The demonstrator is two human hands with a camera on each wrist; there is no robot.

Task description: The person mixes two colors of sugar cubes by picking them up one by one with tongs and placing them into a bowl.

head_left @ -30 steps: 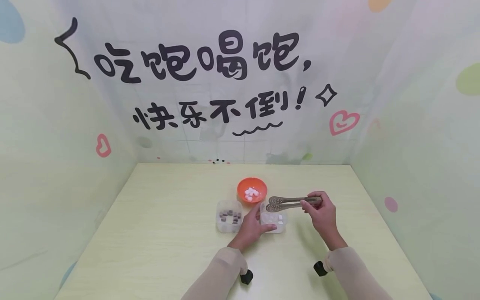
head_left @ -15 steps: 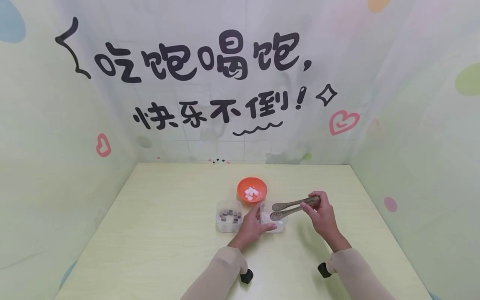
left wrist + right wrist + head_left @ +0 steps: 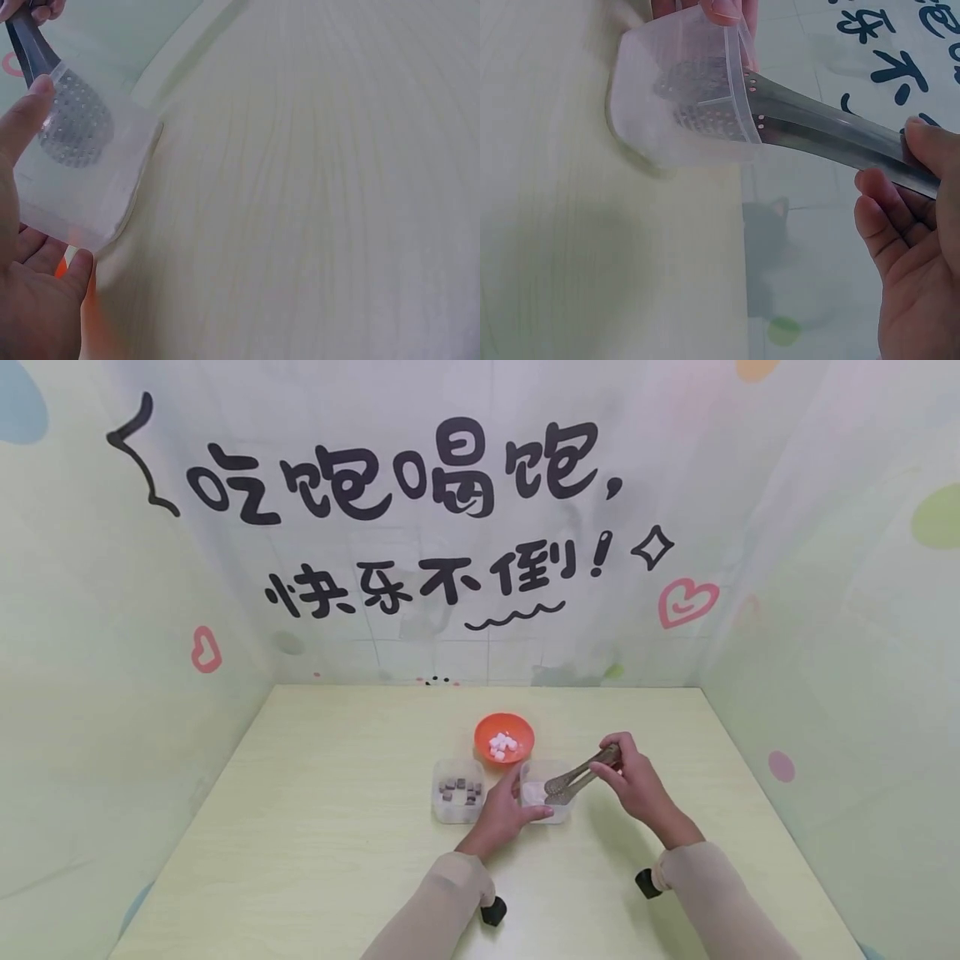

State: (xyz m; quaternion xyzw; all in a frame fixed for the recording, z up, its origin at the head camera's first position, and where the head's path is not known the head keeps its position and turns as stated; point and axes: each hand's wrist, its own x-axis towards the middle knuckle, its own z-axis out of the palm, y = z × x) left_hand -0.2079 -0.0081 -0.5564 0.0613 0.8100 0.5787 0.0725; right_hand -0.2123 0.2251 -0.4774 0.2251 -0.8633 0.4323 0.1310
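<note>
My left hand (image 3: 504, 817) holds a clear plastic box (image 3: 641, 139), its thumb on the near wall and its fingers along the far side. In my right hand (image 3: 639, 785) is a pair of metal tongs (image 3: 825, 126), gripped by the handles. Their perforated, rounded heads (image 3: 75, 124) reach down inside the box and show through its wall. A whitish layer covers the box's bottom; what lies between the tong heads is hidden. Just behind the box stands an orange bowl (image 3: 483, 728) with several white cubes (image 3: 501, 745) in it.
A second clear box (image 3: 442, 815) with several brownish cubes (image 3: 461, 784) stands left of my left hand. The pale wooden table (image 3: 315, 843) is enclosed by printed walls (image 3: 480, 660) at the back and both sides.
The tongs have gone from level above the box to tilted down, their heads now inside it and closer together. My right hand has moved slightly left and up; the left hand stays put.
</note>
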